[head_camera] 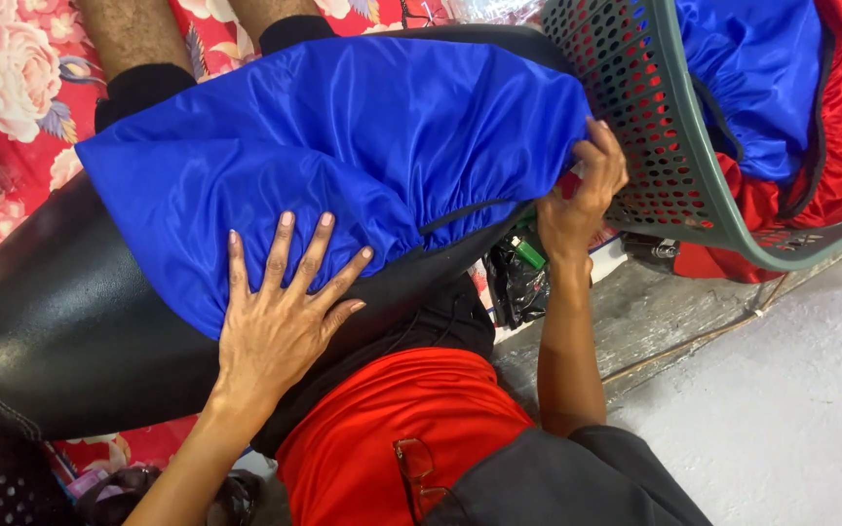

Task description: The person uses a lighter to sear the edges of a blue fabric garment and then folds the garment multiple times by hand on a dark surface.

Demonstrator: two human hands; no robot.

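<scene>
Left hand (280, 317) presses flat, fingers spread, on blue satin shorts (343, 146); right hand (587, 190) grips their gathered waistband beside the green basket (674, 166).

A crumpled black plastic bag (511, 284) lies on the floor, with a small green tube-shaped pack (527, 252) on top.

Camera: one head-worn view, no second view to share the scene with.
Facing: steeply downward over the wearer's own lap and forearms.
Nearness: close; the left hand (280, 317) and right hand (587, 190) lie within arm's reach.
Near edge: red garment (392, 419) on the lap.
Far edge: floral fabric (12, 68).
Far right: green perforated basket (655, 136).
Middle: blue cloth (343, 146) fills it.
</scene>
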